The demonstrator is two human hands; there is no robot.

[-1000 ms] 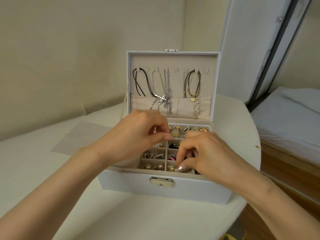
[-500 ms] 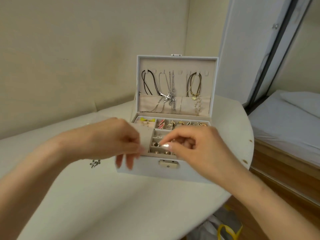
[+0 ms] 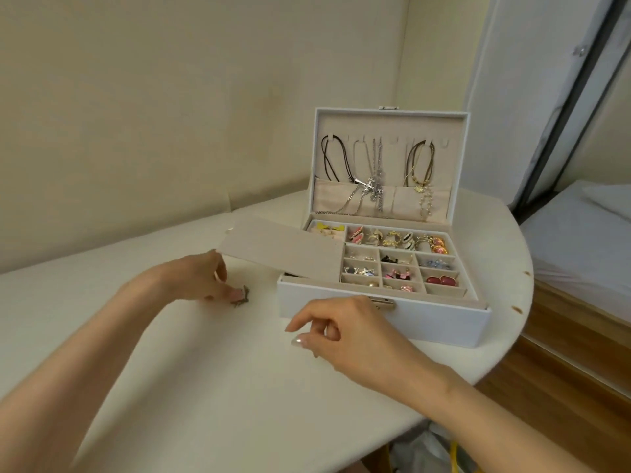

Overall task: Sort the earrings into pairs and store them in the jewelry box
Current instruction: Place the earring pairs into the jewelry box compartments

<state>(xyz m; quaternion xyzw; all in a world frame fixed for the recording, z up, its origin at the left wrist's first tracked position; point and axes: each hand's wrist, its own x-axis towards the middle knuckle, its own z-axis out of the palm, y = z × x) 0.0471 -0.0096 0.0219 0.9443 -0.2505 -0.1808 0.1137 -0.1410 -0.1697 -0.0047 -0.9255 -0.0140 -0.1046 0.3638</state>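
Compartments of white leatherette jewelry box [image 3: 444, 319] mostly hold earring pairs [image 3: 440, 280]. One small dark metal earring [image 3: 243, 297] on white table [image 3: 205, 387], left of box (mate unseen). Left hand [image 3: 198, 279] fingertips touch it, pinch unclear. Right hand [image 3: 345, 331] loosely curled, empty.

Jewelry box [image 3: 426, 322] outside: white, matt, smooth, perhaps fake leather. Lining [image 3: 386, 128] inside: beige cloth, soft and matt, like velvet. Clasp [image 3: 386, 304] & chains [image 3: 374, 186]: shiny metal. Red earrings [image 3: 440, 280]: glossy. Table [image 3: 205, 370]: cream, smooth, semi-matt. Floor [image 3: 512, 387]: wood w/ slight shine.
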